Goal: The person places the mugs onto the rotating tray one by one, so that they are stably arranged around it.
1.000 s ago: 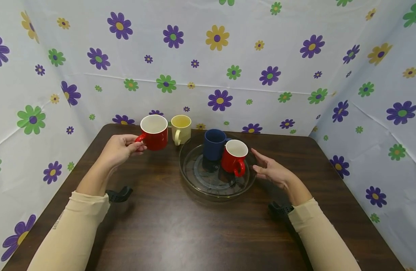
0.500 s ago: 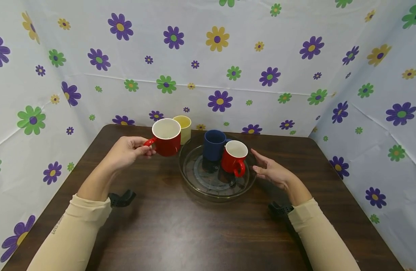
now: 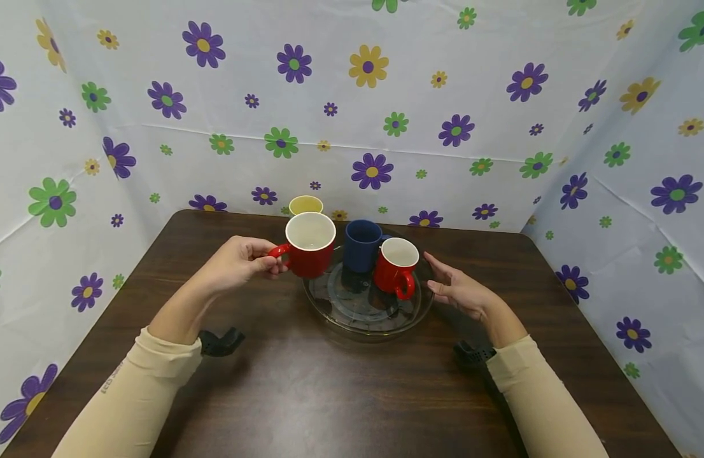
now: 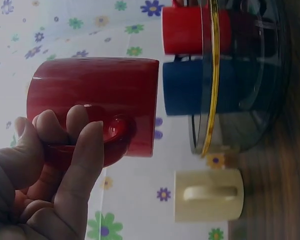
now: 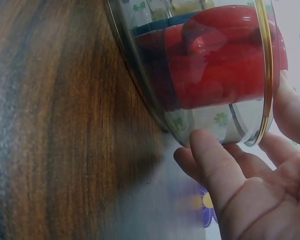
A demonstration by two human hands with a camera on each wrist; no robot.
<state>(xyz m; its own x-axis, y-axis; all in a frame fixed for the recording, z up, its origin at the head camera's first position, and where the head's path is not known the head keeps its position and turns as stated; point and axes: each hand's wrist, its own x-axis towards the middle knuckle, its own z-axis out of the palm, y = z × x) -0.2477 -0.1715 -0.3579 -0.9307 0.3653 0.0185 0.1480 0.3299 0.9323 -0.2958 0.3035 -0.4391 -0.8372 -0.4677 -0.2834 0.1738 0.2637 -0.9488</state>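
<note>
Desk [image 3: 352, 407] with glass bowl [image 3: 352, 321] set near the middle of the far edge; the widest stretch of wood runs from the bowl to the near edge, with narrower strips toward the left and right edges. A flowered sheet [image 3: 484, 38] rises just beyond the far edge. The large red mug [image 3: 310, 254] is held upright in the air, its base above the bowl's left rim. Upright inside the bowl: blue mug [image 3: 360, 248] toward the far edge and, just beside it, small red mug [image 3: 391, 273]. Yellow mug [image 3: 306, 205] stands left of the bowl by the far edge, partly hidden by the large red mug. Small lettering on the left sleeve [image 3: 137, 394] is not legible. The left hand [image 3: 243, 264] approaches from the left edge, thumb and fingers closed around the large red mug's handle. The right hand [image 3: 457, 289], reaching from the right, is spread wide and grasps nothing, fingers touching the bowl's outer wall.
</note>
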